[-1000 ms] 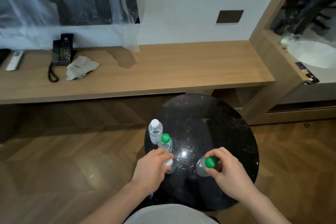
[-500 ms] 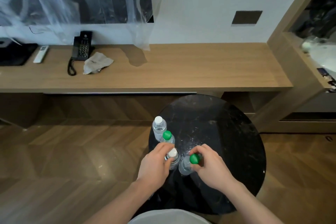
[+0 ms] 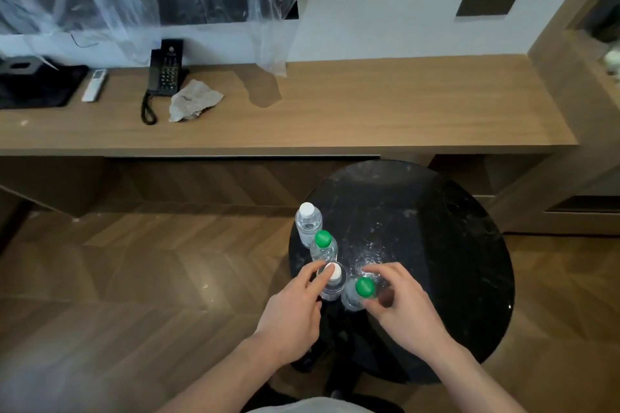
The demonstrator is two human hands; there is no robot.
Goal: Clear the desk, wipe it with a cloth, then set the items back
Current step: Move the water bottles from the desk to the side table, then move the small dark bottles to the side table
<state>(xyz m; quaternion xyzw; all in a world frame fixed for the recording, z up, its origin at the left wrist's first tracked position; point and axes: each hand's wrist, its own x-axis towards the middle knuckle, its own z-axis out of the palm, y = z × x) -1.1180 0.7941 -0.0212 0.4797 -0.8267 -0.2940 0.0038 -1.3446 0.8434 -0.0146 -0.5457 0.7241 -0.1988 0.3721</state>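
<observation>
both bottles stand upright, caps up, on the round table (image 3: pixel 453 245): left hand (image 3: pixel 292 315) grips the white-capped bottle (image 3: pixel 332 283), right hand (image 3: pixel 399 305) grips the green-capped bottle (image 3: pixel 357 293).

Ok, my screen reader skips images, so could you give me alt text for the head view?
Two hands each hold a small water bottle on a round black table: left hand on a white-capped bottle, right hand on a green-capped bottle. Two more bottles stand behind; a cloth lies on the wooden desk.

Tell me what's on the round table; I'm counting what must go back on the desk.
Four bottles stand at the table's left edge. The hands cover parts of the nearest two.
</observation>
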